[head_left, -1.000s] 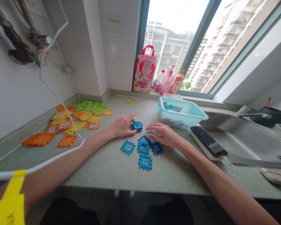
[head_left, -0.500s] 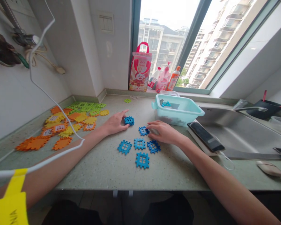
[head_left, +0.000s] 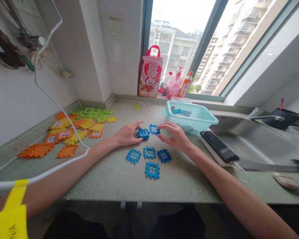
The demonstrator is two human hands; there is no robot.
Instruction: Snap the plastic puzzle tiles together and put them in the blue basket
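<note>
My left hand point(head_left: 128, 134) is closed around the edge of a small stack of blue notched building tiles point(head_left: 144, 133), thumb in front and fingers behind. Between thumb and fingers, my right hand point(head_left: 174, 134) holds a single blue window tile point(head_left: 154, 129) by its right edge, close beside the stack. On the counter nearer to me lie several more window tiles: a lighter blue one point(head_left: 133, 156) at left, another point(head_left: 149, 152) in the middle, a darker one point(head_left: 164, 155) at right, and one point(head_left: 152, 170) in front.
Orange, yellow and green tiles point(head_left: 97, 127) spread over the counter's left side. A light-blue plastic bin point(head_left: 194, 121) holding some pieces stands at the back right. A phone point(head_left: 218, 146) lies beside the steel sink point(head_left: 254, 142). A white cable point(head_left: 64, 114) crosses the left.
My left hand has moved right and slightly nearer with the stack. The right hand has lifted or slid its window tile away from me, up beside the stack.
</note>
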